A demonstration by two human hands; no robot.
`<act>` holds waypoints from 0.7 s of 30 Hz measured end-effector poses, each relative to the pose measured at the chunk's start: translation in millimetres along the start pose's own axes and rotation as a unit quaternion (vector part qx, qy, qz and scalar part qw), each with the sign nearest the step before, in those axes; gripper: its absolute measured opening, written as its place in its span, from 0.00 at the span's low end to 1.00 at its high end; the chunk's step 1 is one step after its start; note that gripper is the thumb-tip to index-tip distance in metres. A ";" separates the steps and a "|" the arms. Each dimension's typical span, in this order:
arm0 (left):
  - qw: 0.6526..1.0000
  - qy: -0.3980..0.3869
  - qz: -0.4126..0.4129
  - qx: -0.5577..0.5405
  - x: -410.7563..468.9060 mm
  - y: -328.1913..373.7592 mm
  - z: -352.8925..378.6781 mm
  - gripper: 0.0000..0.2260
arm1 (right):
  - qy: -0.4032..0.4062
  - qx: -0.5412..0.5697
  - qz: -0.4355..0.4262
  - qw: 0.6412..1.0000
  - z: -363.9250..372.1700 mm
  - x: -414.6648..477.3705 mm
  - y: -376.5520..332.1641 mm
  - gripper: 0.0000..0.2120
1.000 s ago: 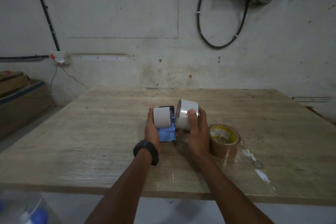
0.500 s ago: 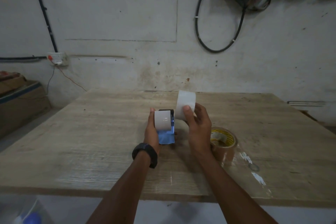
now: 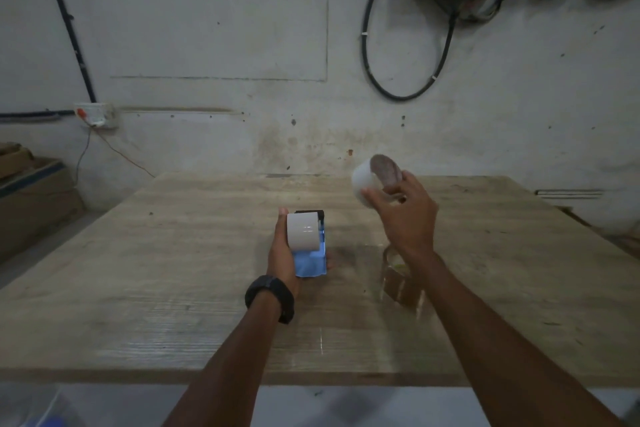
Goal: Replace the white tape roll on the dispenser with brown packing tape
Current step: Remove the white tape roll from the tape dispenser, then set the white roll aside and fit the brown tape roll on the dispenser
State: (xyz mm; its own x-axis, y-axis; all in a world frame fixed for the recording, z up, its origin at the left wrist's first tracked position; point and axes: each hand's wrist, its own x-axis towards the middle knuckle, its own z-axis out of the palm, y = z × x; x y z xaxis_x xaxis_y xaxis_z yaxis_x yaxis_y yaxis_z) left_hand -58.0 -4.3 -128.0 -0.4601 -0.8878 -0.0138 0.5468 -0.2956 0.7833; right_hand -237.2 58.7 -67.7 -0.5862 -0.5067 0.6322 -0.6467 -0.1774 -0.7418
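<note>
While the left hand (image 3: 282,253) grips the blue dispenser (image 3: 311,265) from its left side, fingers wrapped beneath the body, the unit sits low over the table (image 3: 173,270) near its middle. A white cylinder (image 3: 303,230) is mounted on the dispenser's upper part, with the thumb lying along its left edge. A black watch (image 3: 270,298) is on the left wrist.

The right hand (image 3: 405,218) is raised above the table, up and to the right of the dispenser and well apart from it. It holds the white roll (image 3: 363,180): the thumb presses the outer face and the fingers curl at the rim by the core. The roll is tilted, its open core facing up and right, and it is blurred.

The brown roll (image 3: 398,284) rests on the table below the right wrist, near the dispenser on its right, touching neither hand. The forearm partly hides it and it is blurred; its orientation cannot be told.

A black cable (image 3: 367,45) loops on the wall behind.
</note>
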 end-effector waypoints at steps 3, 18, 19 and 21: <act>1.000 -0.010 -0.002 -0.002 1.8 -1.9 -1.6 0.31 | -0.001 -0.095 0.007 0.995 -24.3 23.4 23.3 0.17; 0.999 -0.002 -0.001 0.041 5.1 -3.4 -3.2 0.29 | 0.005 -0.240 0.127 0.962 -87.9 31.6 113.8 0.17; 0.999 -0.012 -0.008 0.032 4.7 -3.4 -2.8 0.29 | 0.006 -0.242 0.126 0.962 -87.0 31.0 114.5 0.17; 0.999 -0.017 -0.012 0.035 5.4 -3.6 -3.6 0.29 | 0.004 -0.247 0.125 0.961 -86.2 28.1 116.3 0.16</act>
State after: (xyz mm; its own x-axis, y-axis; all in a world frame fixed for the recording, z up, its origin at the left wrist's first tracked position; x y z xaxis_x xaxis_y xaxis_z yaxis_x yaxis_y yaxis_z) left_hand -59.9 -9.3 -133.1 -0.4967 -0.8678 -0.0139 0.4848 -0.2907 0.8249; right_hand -370.9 96.5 -117.0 -0.7562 -0.4739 0.4511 -0.6362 0.3718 -0.6760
